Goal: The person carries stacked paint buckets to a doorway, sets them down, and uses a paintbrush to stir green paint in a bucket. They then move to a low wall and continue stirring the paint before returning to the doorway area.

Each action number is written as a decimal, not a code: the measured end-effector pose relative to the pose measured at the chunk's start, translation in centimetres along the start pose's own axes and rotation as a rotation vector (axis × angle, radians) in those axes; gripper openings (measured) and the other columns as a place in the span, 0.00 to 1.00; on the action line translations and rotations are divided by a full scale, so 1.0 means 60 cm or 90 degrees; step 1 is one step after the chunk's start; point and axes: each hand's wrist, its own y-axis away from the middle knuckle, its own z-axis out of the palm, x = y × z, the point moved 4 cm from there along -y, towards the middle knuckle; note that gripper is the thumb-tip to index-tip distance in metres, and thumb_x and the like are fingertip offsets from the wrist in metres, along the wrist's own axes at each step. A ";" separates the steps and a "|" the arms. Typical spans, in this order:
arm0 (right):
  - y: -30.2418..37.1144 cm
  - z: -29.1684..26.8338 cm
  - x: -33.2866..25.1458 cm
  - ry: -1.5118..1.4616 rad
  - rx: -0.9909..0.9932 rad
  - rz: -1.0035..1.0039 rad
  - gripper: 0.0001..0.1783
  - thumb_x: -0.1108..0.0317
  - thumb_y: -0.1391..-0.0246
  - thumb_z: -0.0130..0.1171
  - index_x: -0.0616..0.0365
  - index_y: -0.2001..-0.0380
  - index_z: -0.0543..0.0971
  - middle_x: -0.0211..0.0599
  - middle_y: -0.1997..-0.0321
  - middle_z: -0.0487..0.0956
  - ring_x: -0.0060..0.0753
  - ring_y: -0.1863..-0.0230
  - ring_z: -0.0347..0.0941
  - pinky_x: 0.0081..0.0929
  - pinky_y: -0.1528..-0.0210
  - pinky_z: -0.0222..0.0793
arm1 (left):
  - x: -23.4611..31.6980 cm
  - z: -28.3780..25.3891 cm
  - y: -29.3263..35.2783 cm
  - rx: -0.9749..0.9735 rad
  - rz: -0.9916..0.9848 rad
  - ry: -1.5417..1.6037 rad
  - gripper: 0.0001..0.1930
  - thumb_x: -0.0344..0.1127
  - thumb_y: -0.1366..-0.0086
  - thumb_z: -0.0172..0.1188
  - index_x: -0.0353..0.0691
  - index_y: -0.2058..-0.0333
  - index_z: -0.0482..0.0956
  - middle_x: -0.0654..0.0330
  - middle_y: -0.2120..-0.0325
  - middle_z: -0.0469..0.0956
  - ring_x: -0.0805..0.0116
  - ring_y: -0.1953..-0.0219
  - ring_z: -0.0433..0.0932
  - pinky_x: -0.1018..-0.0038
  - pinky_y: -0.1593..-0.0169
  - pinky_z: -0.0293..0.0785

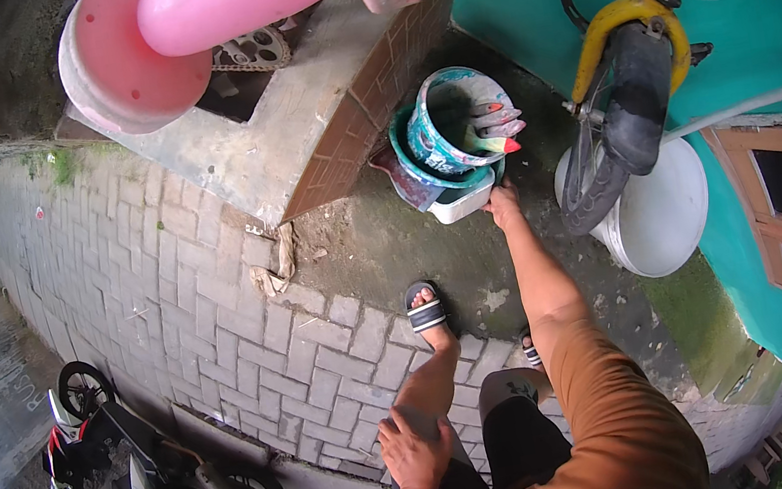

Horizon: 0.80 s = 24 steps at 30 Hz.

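My right hand (503, 203) reaches forward, its fingers closed at the near right edge of a white plastic tub (461, 206). On top of the tub sits a teal bucket (421, 171), and inside that a paint-splashed teal and white bucket (430, 129). Several paintbrush handles (496, 119), grey, pink and one green with a red end, stick out of the upper bucket. The tub's underside is hidden. My left hand (416, 451) lies on my left knee with its fingers spread, holding nothing.
Right of the stack stands a large white bucket (662, 214) below a bicycle wheel (628, 108). A concrete step (228, 168) bears pink plastic containers (127, 66). Grey paving (208, 302) runs left toward parked motorcycles (183, 478). A teal wall (723, 164) rises at right.
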 end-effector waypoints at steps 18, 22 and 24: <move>0.783 -0.217 -0.067 0.125 -0.151 0.001 0.29 0.60 0.42 0.59 0.51 0.39 0.69 0.33 0.55 0.79 0.24 0.65 0.75 0.25 0.72 0.72 | -0.112 0.097 0.095 -0.257 0.130 -0.079 0.36 0.62 0.40 0.50 0.46 0.39 0.64 0.42 0.43 0.67 0.43 0.43 0.70 0.55 0.43 0.68; 0.922 -0.379 -0.084 0.082 -0.106 -0.061 0.33 0.52 0.44 0.60 0.55 0.38 0.67 0.43 0.49 0.78 0.30 0.56 0.77 0.28 0.63 0.75 | -0.123 0.137 0.102 -0.182 0.325 -0.010 0.40 0.69 0.38 0.44 0.44 0.38 0.64 0.47 0.45 0.73 0.47 0.44 0.73 0.56 0.45 0.70; 0.997 -0.465 -0.076 0.061 -0.068 -0.067 0.33 0.52 0.43 0.59 0.57 0.38 0.67 0.44 0.48 0.78 0.32 0.55 0.76 0.30 0.59 0.75 | -0.129 0.139 0.127 -0.222 0.353 0.022 0.38 0.66 0.38 0.46 0.40 0.41 0.68 0.46 0.49 0.76 0.46 0.46 0.74 0.56 0.46 0.70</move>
